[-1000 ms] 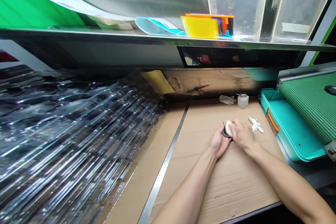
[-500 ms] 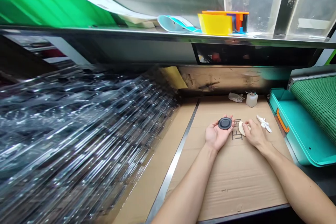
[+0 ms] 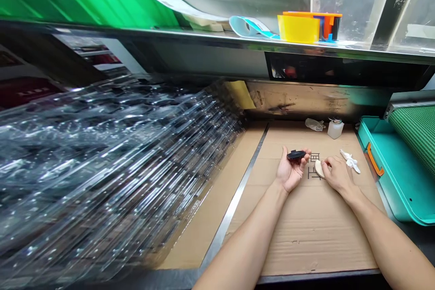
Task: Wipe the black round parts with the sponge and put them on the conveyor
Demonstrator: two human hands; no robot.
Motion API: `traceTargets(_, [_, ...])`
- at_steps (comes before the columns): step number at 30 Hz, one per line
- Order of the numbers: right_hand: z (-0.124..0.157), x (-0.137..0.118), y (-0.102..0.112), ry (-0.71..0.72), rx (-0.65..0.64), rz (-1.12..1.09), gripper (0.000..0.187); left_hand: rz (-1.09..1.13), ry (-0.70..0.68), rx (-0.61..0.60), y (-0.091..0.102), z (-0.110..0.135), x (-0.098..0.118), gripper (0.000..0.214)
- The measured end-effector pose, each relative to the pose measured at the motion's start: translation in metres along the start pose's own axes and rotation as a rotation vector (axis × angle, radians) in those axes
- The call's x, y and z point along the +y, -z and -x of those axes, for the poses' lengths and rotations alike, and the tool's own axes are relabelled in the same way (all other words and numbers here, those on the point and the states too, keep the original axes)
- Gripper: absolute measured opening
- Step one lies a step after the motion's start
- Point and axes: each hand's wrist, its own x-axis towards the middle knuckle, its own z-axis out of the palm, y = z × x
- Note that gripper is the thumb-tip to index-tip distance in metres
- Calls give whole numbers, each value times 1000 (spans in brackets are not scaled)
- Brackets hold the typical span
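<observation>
My left hand [image 3: 290,172] is palm up over the cardboard sheet [image 3: 306,226], its fingertips closed on a flat black round disc [image 3: 295,154] that is tilted nearly edge-on. My right hand [image 3: 336,174] rests on the cardboard just to the right, fingers pinched on a small cream-coloured pad [image 3: 318,168] lying against the sheet. The two hands are a short gap apart.
A big stack of clear plastic trays [image 3: 102,167] fills the left side. A crumpled white scrap [image 3: 350,161], a small white bottle [image 3: 335,128] and a clear bag [image 3: 314,123] lie behind the hands. A teal bin [image 3: 390,167] with a green belt stands at right; a shelf above holds a yellow box [image 3: 298,28].
The hands were together with the cream pad pressed on the black disc; they have separated. The disc, flat in my left palm half a second ago, is now tilted edge-on; the view shifted left.
</observation>
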Motion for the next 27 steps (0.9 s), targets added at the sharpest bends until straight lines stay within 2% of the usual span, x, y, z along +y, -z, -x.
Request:
traceTargets(3, [0, 1, 3, 26, 22, 52, 30, -3, 6, 12, 1, 0, -1, 66])
traceTargets(5, [-1, 3, 11, 0, 95, 154, 33, -23, 6, 5, 1, 0, -2, 67])
traceTargets(8, [-4, 12, 24, -142, 214, 342, 29, -80, -14, -17, 2, 0, -3, 69])
traceTargets(10, [-8, 22, 32, -241, 162, 398, 27, -110, -29, -26, 1, 0, -4, 69])
traceTargets(12, [-13, 29, 36, -270, 74, 336, 26, -143, -46, -26, 0, -1, -6, 67])
traceTargets(13, [-14, 30, 37, -237, 63, 260, 26, -167, -59, -26, 0, -2, -8, 67])
traceTargets(15, [-14, 24, 36, -111, 133, 46, 28, -239, -96, -30, 2, -5, -14, 67])
traceTargets(18, [-3, -1, 30, 95, 222, -255, 29, -395, -180, -30, 6, -10, -28, 67])
traceTargets(21, [9, -26, 20, 255, 101, -359, 28, -519, -282, -1, 10, -12, -45, 66])
traceTargets(23, [12, -32, 17, 230, 53, -319, 28, -568, -316, -2, 11, -11, -53, 66])
traceTargets(26, [11, -31, 17, 45, 101, -255, 27, -622, -288, -45, 10, -11, -59, 69])
traceTargets(27, [10, -31, 18, 35, 110, -274, 27, -621, -282, -42, 10, -11, -59, 69])
